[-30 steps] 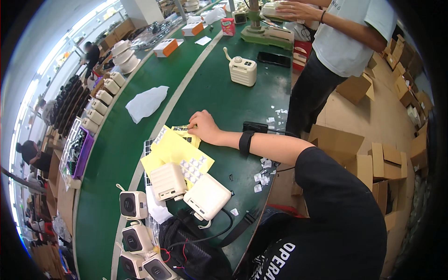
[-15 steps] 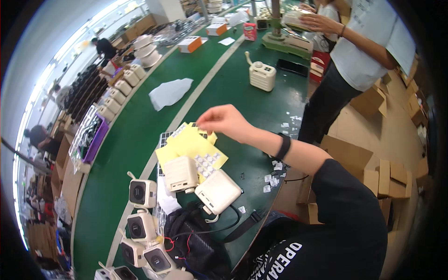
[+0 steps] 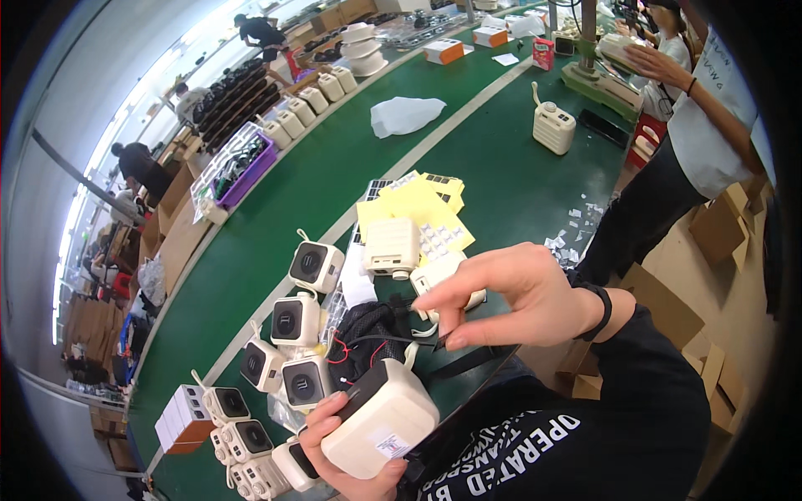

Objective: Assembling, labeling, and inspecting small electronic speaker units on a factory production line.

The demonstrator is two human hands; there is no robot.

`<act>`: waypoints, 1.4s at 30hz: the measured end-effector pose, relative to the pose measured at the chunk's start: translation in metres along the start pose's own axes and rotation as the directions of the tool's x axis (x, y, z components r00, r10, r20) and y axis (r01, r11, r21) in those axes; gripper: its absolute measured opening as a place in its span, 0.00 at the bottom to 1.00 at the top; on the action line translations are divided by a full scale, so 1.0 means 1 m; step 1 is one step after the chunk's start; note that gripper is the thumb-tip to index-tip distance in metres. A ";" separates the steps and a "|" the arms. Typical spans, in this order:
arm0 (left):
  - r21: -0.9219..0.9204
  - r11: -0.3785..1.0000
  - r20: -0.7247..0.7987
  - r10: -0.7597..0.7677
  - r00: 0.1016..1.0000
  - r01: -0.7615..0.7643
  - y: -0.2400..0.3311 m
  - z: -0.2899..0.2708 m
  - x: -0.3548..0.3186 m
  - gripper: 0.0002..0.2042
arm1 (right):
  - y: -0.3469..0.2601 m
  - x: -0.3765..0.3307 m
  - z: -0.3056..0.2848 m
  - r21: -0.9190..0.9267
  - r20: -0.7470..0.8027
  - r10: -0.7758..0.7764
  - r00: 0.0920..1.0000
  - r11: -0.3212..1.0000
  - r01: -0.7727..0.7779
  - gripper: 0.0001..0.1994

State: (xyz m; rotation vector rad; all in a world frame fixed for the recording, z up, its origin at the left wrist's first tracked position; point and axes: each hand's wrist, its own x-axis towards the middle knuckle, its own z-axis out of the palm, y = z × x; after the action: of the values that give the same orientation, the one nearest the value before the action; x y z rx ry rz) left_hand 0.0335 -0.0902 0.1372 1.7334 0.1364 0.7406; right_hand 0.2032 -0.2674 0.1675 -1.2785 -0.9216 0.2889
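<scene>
In the lower middle, my left hand grips a cream box-shaped speaker, tilted, with a small white label on it. My right hand is above and to the right of that speaker, thumb and forefinger pinched around a tiny dark piece too small to name. Partly behind the right hand lies another cream speaker. One more cream speaker rests on yellow sticker sheets. Beside them is a black mesh bag with thin red and black wires on it.
Several cream speakers with dark round fronts crowd the left side of the green table. A single speaker and a black phone stand farther off. Paper scraps lie along the right edge. A co-worker stands at far right.
My right hand has moved from the yellow sheets back toward my body. My left hand and the speaker it holds have come into view. The whole view has shifted left.
</scene>
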 end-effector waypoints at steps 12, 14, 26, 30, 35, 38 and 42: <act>-0.186 0.973 0.026 -0.134 0.991 0.136 0.015 0.009 -0.002 0.34 | -0.010 0.021 0.025 0.238 0.442 0.178 0.879 0.922 -0.306 0.12; -0.192 0.972 0.019 -0.135 0.991 0.136 0.015 0.008 -0.003 0.33 | -0.012 0.024 0.023 0.281 0.455 0.219 0.863 0.884 -0.373 0.12; -0.239 0.956 0.010 -0.175 0.985 0.172 0.019 0.010 -0.004 0.33 | -0.007 0.021 0.028 0.298 0.419 0.228 0.879 0.880 -0.370 0.12; -0.194 0.969 0.016 -0.155 0.988 0.155 0.011 0.006 -0.006 0.33 | -0.010 0.012 0.031 -0.054 0.120 -0.067 0.990 0.996 0.074 0.09; -0.119 0.990 0.016 -0.070 0.997 0.071 0.014 0.007 -0.007 0.34 | -0.017 0.002 0.027 -0.339 0.024 -0.367 0.930 0.872 0.353 0.08; -0.107 0.992 0.010 -0.069 0.998 0.070 0.015 0.011 -0.006 0.35 | -0.020 -0.003 0.026 -0.259 0.041 -0.300 0.953 0.918 0.301 0.09; -0.114 0.992 0.011 -0.059 0.998 0.060 0.013 0.015 -0.005 0.35 | -0.018 -0.004 0.033 -0.131 0.003 -0.216 0.976 0.968 0.215 0.07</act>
State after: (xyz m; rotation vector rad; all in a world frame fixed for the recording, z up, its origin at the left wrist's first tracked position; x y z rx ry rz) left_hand 0.0337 -0.1091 0.1456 1.6160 0.1374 0.6848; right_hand 0.1720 -0.2530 0.1817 -1.2851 -1.0749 0.0509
